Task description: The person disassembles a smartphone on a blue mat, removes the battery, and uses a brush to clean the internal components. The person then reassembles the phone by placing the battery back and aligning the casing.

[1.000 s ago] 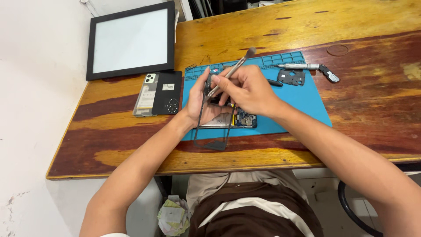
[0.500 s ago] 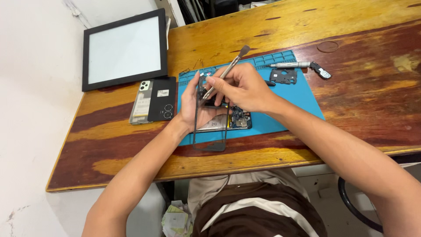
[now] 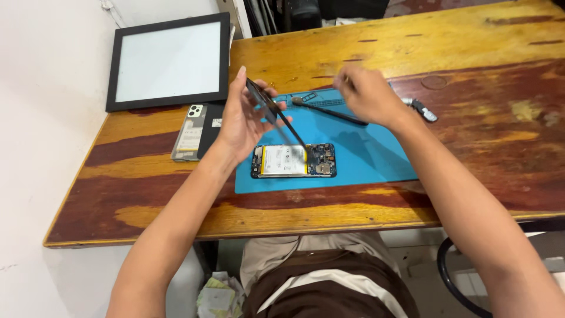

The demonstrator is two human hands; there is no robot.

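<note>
We see our left hand (image 3: pixel 241 121) raised above the blue mat (image 3: pixel 365 156), fingers closed on a thin dark panel (image 3: pixel 275 115) held edge-on and tilted, its lower end pointing down toward an opened phone (image 3: pixel 294 161). That phone lies flat near the mat's front edge, with its pale battery and circuit board showing. Our right hand (image 3: pixel 362 94) hovers over the mat's far edge, blurred, so we cannot tell whether it grips anything; a dark slim tool (image 3: pixel 329 111) lies just beside it. Left of the mat lie two phone backs (image 3: pixel 197 131). A black-framed white panel (image 3: pixel 169 62) sits at the table's (image 3: pixel 471 47) far left corner.
</note>
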